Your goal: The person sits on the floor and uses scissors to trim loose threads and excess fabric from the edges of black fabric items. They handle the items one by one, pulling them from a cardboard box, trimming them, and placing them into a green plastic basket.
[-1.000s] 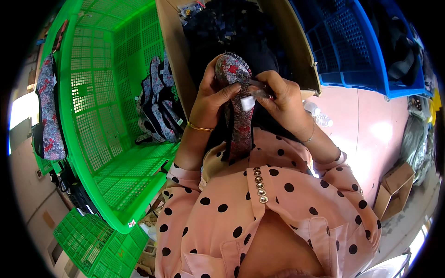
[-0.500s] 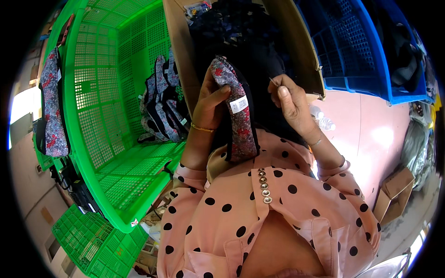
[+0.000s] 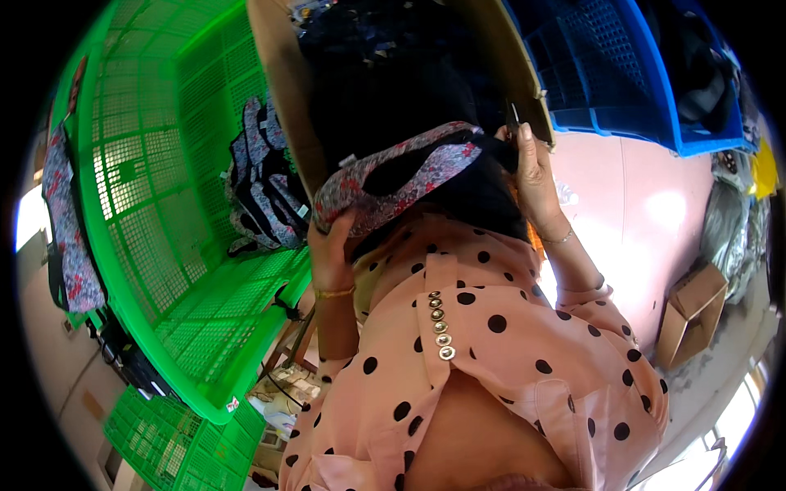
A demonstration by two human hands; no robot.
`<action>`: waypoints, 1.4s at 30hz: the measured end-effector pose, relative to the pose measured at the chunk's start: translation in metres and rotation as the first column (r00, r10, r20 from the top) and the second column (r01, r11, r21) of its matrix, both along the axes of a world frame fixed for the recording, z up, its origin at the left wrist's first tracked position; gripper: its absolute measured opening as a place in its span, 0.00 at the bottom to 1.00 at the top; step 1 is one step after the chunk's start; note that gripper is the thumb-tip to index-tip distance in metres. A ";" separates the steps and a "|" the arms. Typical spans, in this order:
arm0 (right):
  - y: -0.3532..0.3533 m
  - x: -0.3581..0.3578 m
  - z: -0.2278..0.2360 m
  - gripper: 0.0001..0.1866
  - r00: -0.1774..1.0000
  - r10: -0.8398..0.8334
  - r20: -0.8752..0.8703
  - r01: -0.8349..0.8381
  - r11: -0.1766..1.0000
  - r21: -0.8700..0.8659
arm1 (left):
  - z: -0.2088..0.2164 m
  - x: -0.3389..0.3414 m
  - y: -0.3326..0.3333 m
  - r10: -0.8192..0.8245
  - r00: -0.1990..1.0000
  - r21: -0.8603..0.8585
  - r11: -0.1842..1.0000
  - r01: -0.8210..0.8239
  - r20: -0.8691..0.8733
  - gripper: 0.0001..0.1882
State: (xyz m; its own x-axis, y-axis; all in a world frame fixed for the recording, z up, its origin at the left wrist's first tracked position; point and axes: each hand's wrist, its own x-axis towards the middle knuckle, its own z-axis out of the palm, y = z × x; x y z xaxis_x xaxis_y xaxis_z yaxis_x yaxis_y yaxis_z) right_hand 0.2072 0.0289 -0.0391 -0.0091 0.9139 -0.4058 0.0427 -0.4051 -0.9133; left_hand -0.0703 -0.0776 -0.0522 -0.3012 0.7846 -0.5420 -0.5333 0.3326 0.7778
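Observation:
A floral bra (image 3: 438, 170) in grey, red and pink with black parts is stretched across in front of me. My left hand (image 3: 332, 250) is closed round its left end, with the thumb on the printed fabric. At the other end, the black band reaches my right hand (image 3: 536, 180). That hand is closed on what looks like small dark thread snips (image 3: 514, 119), a thin metal tip pointing up. Whether its fingers also pinch the band is hard to make out. A small white label (image 3: 348, 160) sticks up from the bra's upper edge.
A cardboard box (image 3: 282, 90) with dark cloth and scraps stands ahead. On the left, a green crate (image 3: 147, 270) holds several floral bras (image 3: 266, 184); another floral piece (image 3: 70, 221) hangs over its outer side. A blue crate (image 3: 606, 78) and an open carton (image 3: 692, 315) are at right.
The bra has turned from upright to stretched sideways, its right end now by my right hand. My left hand has moved lower and to the left; the right hand has turned upward.

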 end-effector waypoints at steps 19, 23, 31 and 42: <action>0.016 0.020 0.019 0.06 0.926 0.240 -0.292 -0.239 0.970 0.037 | 0.049 0.068 0.117 -0.077 0.123 0.075 0.452 0.889 -0.989 0.20; 0.045 0.014 0.026 0.07 0.861 0.305 -0.407 -0.325 0.946 0.021 | 0.048 0.068 0.100 -0.206 0.104 -0.032 0.569 0.822 -0.973 0.25; 0.050 0.003 0.056 0.10 0.866 0.485 0.125 -0.500 0.840 0.211 | 0.039 0.056 0.132 -0.444 0.287 0.132 0.348 0.928 -0.849 0.11; -0.018 0.026 0.018 0.22 0.958 0.138 0.251 -0.195 0.956 0.220 | 0.047 0.074 0.189 -0.768 0.099 -0.012 0.138 0.990 -0.632 0.15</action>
State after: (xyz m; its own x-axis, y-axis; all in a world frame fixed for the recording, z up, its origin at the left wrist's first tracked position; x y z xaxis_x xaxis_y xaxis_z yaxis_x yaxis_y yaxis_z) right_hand 0.2327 0.0109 -0.0207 -0.1025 0.9776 -0.1836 0.3110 -0.1438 -0.9395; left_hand 0.0039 0.1118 -0.0047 0.6950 0.6782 -0.2388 0.3513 -0.0305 0.9358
